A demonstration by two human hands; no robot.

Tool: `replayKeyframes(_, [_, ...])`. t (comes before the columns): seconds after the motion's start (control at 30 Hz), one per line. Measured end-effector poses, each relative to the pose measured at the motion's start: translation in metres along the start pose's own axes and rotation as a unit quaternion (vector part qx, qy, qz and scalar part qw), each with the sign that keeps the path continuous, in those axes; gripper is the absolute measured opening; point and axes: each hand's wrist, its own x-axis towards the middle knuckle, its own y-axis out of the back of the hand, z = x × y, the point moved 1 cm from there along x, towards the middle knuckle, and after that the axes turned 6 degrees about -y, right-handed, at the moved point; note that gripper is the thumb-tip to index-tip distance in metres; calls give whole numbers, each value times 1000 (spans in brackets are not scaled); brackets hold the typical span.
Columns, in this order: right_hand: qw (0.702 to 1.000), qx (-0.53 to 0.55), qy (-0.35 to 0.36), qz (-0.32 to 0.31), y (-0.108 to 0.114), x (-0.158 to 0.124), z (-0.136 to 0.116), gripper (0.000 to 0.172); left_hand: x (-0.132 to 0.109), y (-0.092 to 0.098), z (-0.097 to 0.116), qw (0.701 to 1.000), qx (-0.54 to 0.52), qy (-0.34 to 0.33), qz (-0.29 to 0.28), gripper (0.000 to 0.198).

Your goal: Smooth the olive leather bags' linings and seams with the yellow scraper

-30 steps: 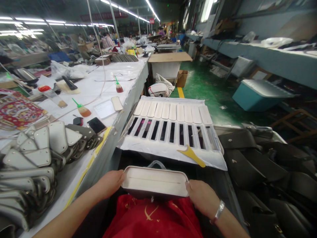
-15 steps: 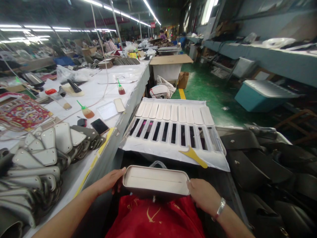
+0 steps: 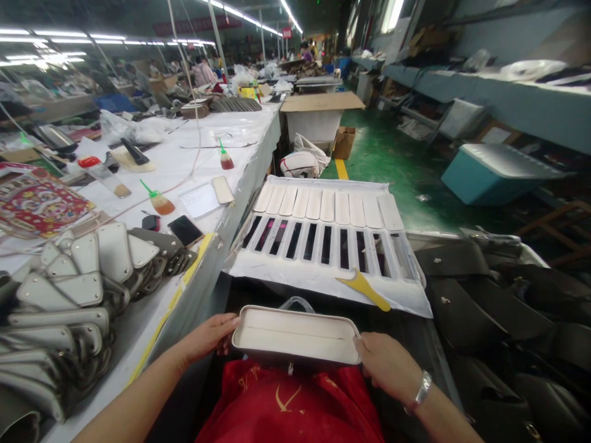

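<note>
Close in front of my red top is a dark bag [image 3: 295, 335], its long cream panel with rounded corners facing up at me. A thin dark line runs along the panel. My left hand [image 3: 215, 335] grips the bag's left end, thumb at the rim and fingers partly hidden below. At the right end my right hand [image 3: 388, 363] is closed on the rim, fingers curled under the side. Just beyond the bag lies a yellow flat scraper [image 3: 364, 290], on the near edge of a white slotted board [image 3: 281, 258]. Pale rounded panels [image 3: 314, 203] line the board's far half.
Grey pieces with pale faces [image 3: 60, 289] are piled on the white table [image 3: 249, 129] at left, near a phone [image 3: 185, 231] and green-tipped bottles [image 3: 161, 203]. Dark bags [image 3: 489, 307] fill a container at right. A teal box [image 3: 480, 178] stands on the green floor.
The view has shifted slightly. Both hands keep their hold on the bag's ends, and the bag stays in nearly the same place and tilt.
</note>
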Motion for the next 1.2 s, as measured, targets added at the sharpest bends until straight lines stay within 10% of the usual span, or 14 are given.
replayKeyframes(0.8, [999,-26,-9,-36,-3,13,1,44,9,7,5,998,23,52,-32,46])
replayKeyframes(1.2, [980,142,-27,-135,1,9,7,41,7,-17,9,981,155,20,115,50])
